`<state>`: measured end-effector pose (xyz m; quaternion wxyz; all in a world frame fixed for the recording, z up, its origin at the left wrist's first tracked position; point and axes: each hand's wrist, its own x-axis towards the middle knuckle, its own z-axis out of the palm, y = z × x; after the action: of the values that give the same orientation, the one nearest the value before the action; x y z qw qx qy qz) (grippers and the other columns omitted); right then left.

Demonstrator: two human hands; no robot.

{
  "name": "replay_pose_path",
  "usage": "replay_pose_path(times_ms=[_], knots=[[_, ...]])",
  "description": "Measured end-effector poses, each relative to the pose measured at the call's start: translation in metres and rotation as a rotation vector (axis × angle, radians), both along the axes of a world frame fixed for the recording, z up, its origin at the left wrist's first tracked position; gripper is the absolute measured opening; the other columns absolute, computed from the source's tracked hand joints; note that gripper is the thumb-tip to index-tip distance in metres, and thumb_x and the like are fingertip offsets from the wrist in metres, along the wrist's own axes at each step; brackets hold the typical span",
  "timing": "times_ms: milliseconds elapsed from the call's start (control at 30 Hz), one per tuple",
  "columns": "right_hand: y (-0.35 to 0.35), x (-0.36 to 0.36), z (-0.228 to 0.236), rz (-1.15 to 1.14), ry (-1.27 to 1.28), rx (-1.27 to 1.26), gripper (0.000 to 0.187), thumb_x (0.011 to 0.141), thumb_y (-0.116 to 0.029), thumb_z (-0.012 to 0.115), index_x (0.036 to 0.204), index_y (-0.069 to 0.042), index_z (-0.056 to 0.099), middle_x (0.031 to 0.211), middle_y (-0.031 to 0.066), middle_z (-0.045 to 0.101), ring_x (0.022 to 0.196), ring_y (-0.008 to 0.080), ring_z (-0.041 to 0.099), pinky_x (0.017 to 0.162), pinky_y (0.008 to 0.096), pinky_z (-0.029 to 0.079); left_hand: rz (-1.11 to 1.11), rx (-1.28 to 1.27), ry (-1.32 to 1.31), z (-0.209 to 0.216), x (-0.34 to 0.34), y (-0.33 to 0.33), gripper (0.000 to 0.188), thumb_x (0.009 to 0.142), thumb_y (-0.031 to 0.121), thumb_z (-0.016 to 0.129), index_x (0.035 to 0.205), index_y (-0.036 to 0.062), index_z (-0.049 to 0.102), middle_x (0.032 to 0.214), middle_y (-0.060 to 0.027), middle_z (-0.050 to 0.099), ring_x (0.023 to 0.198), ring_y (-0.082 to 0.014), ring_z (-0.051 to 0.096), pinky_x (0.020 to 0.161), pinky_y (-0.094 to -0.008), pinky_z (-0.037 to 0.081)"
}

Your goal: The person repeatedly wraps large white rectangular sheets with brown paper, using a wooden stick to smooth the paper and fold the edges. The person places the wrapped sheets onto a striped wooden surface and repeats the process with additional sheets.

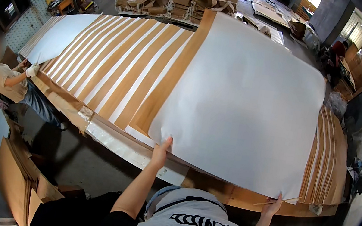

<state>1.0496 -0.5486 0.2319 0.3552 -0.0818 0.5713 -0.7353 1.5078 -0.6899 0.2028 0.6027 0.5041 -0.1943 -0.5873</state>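
Observation:
A large white sheet (248, 104), its surface slightly bowed, spreads across the right half of the long table. My left hand (161, 151) pinches its near edge close to the left corner, thumb on top. Close to the near right corner, my right hand (272, 205) is closed on the same edge, with a thin wooden stick (292, 199) held across the fingers. Brown and white sheets (117, 66) lie fanned in overlapping strips to the left of the white sheet. More fanned brown sheets (331, 159) show past its right side.
At the table's left end a co-worker (8, 80) in a light shirt has a gloved hand (32, 70) at another white sheet (58, 38). Bundled brown cardboard pieces (174, 0) are piled beyond the table. Cardboard panels (14, 177) lean at lower left.

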Motion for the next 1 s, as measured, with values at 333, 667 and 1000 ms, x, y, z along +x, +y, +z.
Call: replay_pose_path(times_ms=[333, 667, 1000], knots=[[-0.002, -0.026, -0.037, 0.062, -0.064, 0.026, 0.033, 0.087, -0.024, 0.047, 0.114, -0.007, 0.043, 0.111, 0.0066, 0.049, 0.099, 0.0210, 0.048, 0.080, 0.0371, 0.042, 0.139, -0.143, 0.098, -0.018, -0.013, 0.013, 0.038, 0.082, 0.007, 0.055, 0.117, -0.0029, 0.042, 0.108, -0.0051, 0.049, 0.095, -0.0127, 0.048, 0.085, -0.0254, 0.038], [0.007, -0.036, -0.048, 0.162, -0.033, 0.041, 0.037, 0.087, -0.025, 0.047, 0.120, -0.009, 0.039, 0.119, 0.0069, 0.045, 0.109, 0.0221, 0.043, 0.090, 0.0399, 0.037, 0.110, -0.085, 0.079, -0.012, -0.010, 0.012, 0.037, 0.083, 0.010, 0.056, 0.115, -0.0045, 0.044, 0.107, -0.0066, 0.051, 0.095, -0.0136, 0.049, 0.085, -0.0260, 0.039], [0.000, -0.045, -0.050, 0.185, -0.068, 0.083, 0.041, 0.087, -0.028, 0.048, 0.121, -0.006, 0.039, 0.119, 0.0062, 0.046, 0.109, 0.0215, 0.044, 0.090, 0.0360, 0.036, 0.114, -0.067, -0.041, 0.005, -0.011, 0.011, 0.033, 0.083, 0.015, 0.058, 0.106, -0.0071, 0.051, 0.101, -0.0076, 0.056, 0.093, -0.0144, 0.051, 0.081, -0.0269, 0.040]])
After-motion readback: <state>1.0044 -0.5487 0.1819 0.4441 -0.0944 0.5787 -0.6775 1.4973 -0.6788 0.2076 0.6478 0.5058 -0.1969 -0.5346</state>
